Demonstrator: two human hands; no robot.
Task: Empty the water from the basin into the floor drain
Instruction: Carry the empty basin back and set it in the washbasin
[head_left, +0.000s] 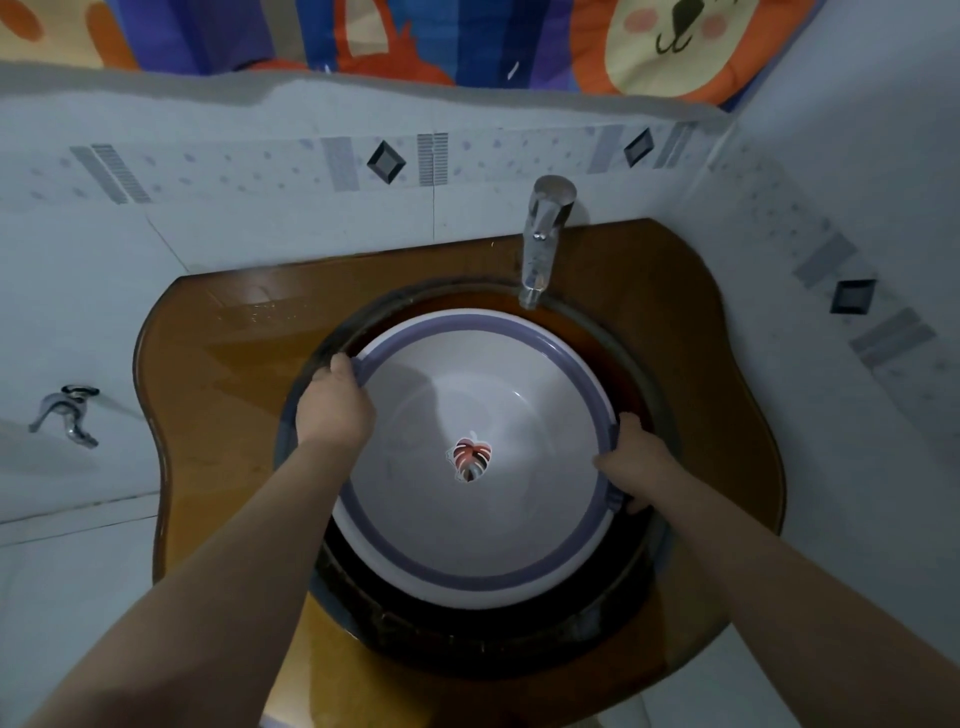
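Note:
A round white basin (483, 395) with a purple rim sits inside the dark bowl of a sink. A red leaf sticker marks its bottom. Clear water seems to lie in it, though the level is hard to read. My left hand (335, 405) grips the rim on the left side. My right hand (631, 462) grips the rim on the right side. The floor drain is out of view.
A chrome tap (540, 244) overhangs the back of the sink, just above the basin's far rim. The brown countertop (218, 374) around the sink is wet. A second tap (65, 415) sticks out of the tiled wall at left. A colourful cloth hangs above.

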